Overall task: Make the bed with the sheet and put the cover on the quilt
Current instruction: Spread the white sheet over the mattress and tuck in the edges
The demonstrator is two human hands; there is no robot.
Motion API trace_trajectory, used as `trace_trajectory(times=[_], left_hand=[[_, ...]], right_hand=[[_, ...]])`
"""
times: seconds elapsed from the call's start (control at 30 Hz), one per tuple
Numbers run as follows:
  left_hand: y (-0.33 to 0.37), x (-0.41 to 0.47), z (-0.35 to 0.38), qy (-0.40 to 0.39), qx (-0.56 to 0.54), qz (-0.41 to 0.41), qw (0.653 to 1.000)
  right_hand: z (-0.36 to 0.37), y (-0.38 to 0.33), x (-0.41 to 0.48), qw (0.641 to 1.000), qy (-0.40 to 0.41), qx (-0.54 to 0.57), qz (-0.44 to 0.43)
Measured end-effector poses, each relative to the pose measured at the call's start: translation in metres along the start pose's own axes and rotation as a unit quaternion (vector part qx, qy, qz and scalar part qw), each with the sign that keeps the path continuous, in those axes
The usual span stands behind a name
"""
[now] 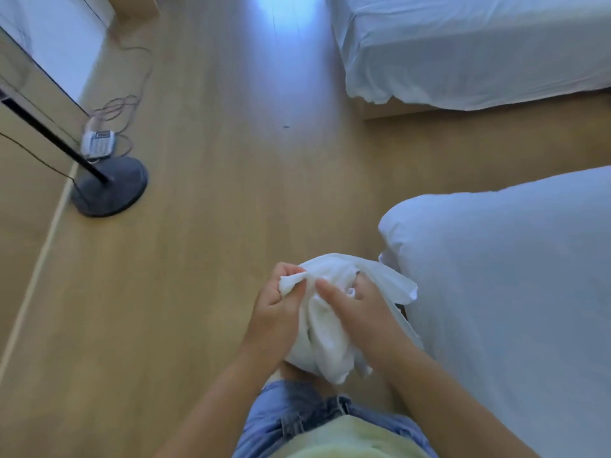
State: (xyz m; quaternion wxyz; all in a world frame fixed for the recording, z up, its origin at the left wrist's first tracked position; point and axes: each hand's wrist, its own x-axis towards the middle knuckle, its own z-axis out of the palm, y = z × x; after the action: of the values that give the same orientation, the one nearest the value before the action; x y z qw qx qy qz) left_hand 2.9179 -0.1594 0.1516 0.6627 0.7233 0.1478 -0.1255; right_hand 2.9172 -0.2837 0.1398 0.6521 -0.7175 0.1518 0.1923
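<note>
The left hand (277, 302) pinches a fold of the bunched white cloth (325, 328), fingers (286, 271) curled tight; the right hand (363, 309) grips into the wad. The bundle hangs just off the near bed's (512, 292) corner. Wadded so, a wrong edge could be pulled and it may open twisted — or trail on the floor (231, 226). Its long axis runs from the person outward. Beyond stands a sheeted second bed (479, 61).

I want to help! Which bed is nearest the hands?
The lower-right bed, beside the left hand and right hand; the top-right bed is across the floor.
</note>
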Motion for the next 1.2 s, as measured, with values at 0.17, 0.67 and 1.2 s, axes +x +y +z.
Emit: trace_trajectory(times=[0.17,0.67,1.2], left_hand=[[0.059,0.162,0.040,-0.011,-0.017,0.001,1.000],[0.226,0.535,0.207,-0.033,0.166,0.110,0.979],[0.404,0.873,0.498,-0.139,0.140,0.100,0.975]], right_hand=[[-0.053,-0.068,0.136,0.997,0.072,-0.032,0.020],[-0.231,-0.216,0.457,0.952,0.269,0.140,0.051],[-0.535,-0.381,0.773,0.945,0.287,0.156,0.012]])
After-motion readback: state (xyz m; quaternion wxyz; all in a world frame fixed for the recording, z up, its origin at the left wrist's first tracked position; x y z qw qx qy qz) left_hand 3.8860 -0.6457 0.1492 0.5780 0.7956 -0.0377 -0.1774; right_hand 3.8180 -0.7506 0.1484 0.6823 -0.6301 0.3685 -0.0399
